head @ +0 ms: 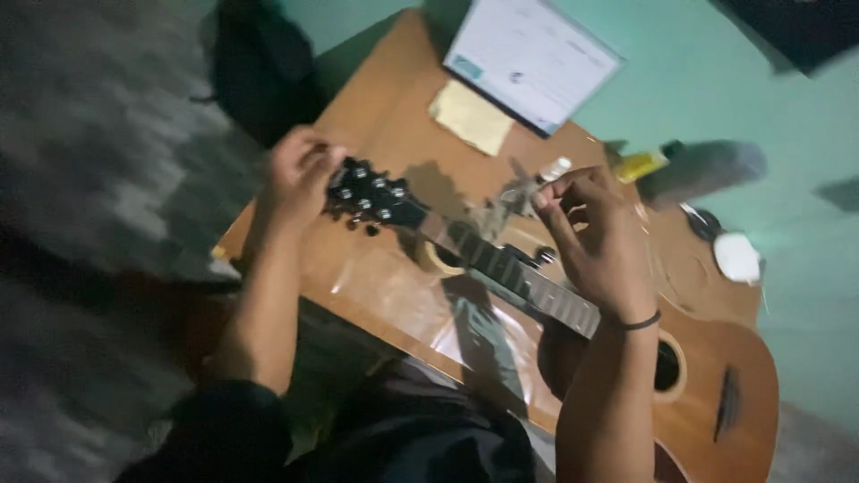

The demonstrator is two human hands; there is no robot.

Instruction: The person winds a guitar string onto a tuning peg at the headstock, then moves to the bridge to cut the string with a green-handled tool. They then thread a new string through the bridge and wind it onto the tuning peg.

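Note:
An acoustic guitar (pixel 707 394) lies across a wooden table (pixel 385 116), its neck (pixel 510 268) running up-left to a dark headstock (pixel 367 197) with silver tuning pegs. My left hand (pixel 300 174) grips the end of the headstock. My right hand (pixel 595 233) hovers above the neck with its fingertips pinched around a small white-capped item (pixel 555 168); blur hides what it is. A dark band circles my right wrist.
A laptop (pixel 532 58) stands open at the table's far side with a yellowish paper (pixel 470 116) beside it. A tape roll (pixel 434 259) sits under the neck. A yellow bottle (pixel 640 165) and a white rounded object (pixel 736 258) lie at the right. A dark bag (pixel 259 72) is on the floor.

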